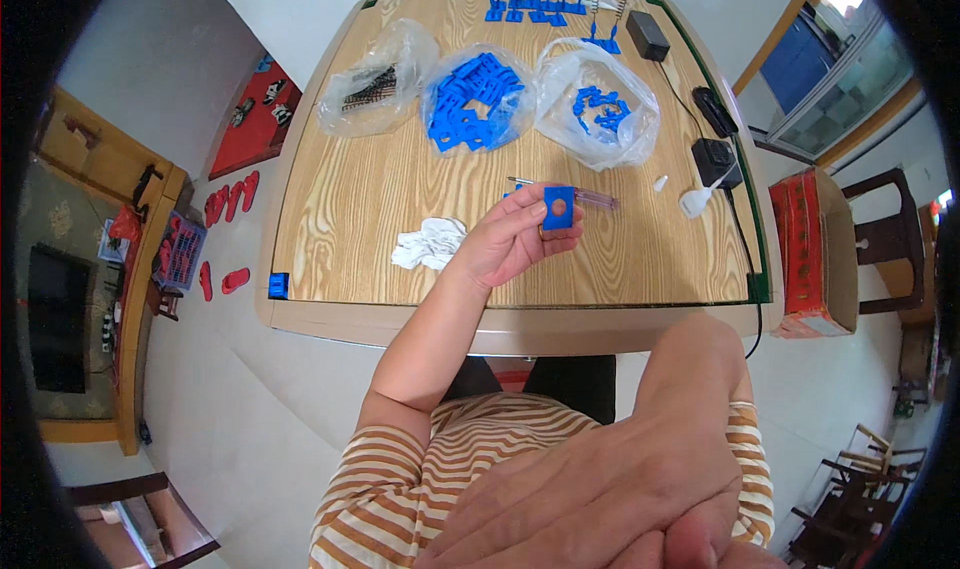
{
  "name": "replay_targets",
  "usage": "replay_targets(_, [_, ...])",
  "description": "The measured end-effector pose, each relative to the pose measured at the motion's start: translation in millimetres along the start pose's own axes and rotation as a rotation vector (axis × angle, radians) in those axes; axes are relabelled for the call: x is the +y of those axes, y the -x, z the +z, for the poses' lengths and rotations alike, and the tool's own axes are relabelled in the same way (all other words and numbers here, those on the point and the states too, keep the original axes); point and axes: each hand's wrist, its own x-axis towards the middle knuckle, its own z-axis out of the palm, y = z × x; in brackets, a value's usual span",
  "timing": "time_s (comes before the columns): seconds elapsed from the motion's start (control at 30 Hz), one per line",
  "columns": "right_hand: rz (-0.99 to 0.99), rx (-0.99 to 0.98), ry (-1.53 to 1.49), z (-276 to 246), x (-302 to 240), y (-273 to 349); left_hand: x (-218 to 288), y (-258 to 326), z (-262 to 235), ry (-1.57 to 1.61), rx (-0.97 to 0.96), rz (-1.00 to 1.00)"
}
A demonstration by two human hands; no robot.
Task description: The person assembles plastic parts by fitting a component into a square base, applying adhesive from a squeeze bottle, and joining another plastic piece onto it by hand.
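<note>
My left hand (520, 231) is raised over the near middle of the table, pinching a flat blue plastic plate (558, 209) with a round hole between thumb and fingers. Behind that hand lies a slim tool with a metal shaft and a clear pinkish handle (598, 200), partly hidden; it looks like a screwdriver. My right hand (610, 479) is very close to the camera, its back filling the lower middle. Its fingers run out of the picture at the bottom, so what they hold, if anything, is hidden. A crumpled white cloth (430, 243) lies left of my left hand.
Plastic bags hold dark springs (370, 87), blue plates (475, 99) and small blue parts (600, 114). Blue pieces with upright springs (540, 9) stand at the far edge. Black adapters (648, 37) and cables line the right side. A cardboard box (815, 254) stands right of the table.
</note>
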Motion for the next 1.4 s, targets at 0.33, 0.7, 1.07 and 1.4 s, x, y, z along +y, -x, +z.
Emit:
replay_targets(0.33, [-0.211, -0.763, 1.087, -84, -37, -24, 0, 0, 11, -0.051, 0.078, -0.007])
replay_targets(0.7, [-0.561, -0.696, 1.571, -35, -41, -49, -2, -5, 2, -0.019, -0.034, -0.027])
replay_targets(1.07, [0.162, -0.204, 0.462, -121, -45, -23, 4, -6, 24, 0.1, 0.111, 0.075])
replay_targets(1.4, [0.484, 0.134, -0.458, -176, 32, -18, -3, -1, 1, 0.004, 0.091, 0.013])
